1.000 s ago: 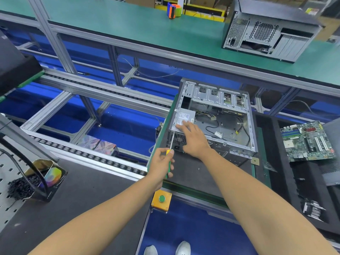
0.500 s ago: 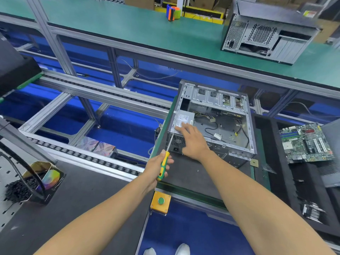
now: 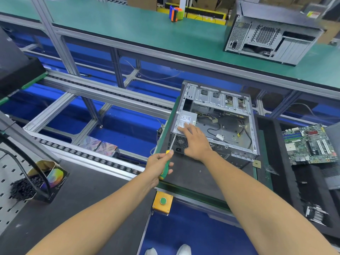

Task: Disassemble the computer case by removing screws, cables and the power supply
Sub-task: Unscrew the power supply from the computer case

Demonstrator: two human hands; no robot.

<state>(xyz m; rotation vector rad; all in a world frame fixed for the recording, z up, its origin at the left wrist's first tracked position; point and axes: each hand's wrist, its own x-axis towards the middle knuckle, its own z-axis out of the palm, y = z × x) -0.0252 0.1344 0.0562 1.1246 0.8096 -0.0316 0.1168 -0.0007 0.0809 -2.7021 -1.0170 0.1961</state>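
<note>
Since a second ago the left hand [image 3: 159,165] has slid back down the screwdriver [image 3: 166,163], so more of its green and yellow handle shows. Its fingers are wrapped round that handle, and the thin shaft runs up and slightly right to the near-left corner of the computer case [image 3: 215,124], at the rear panel beside the fan grille. The power supply [image 3: 186,120] sits in that same corner, just beyond the tip. The right hand [image 3: 195,142] rests on it with straight fingers, grasping nothing, and is the nearer hand to it. The case lies open-side up on the dark tabletop [image 3: 202,173]; a motherboard [image 3: 311,144] lies well apart at right.
</note>
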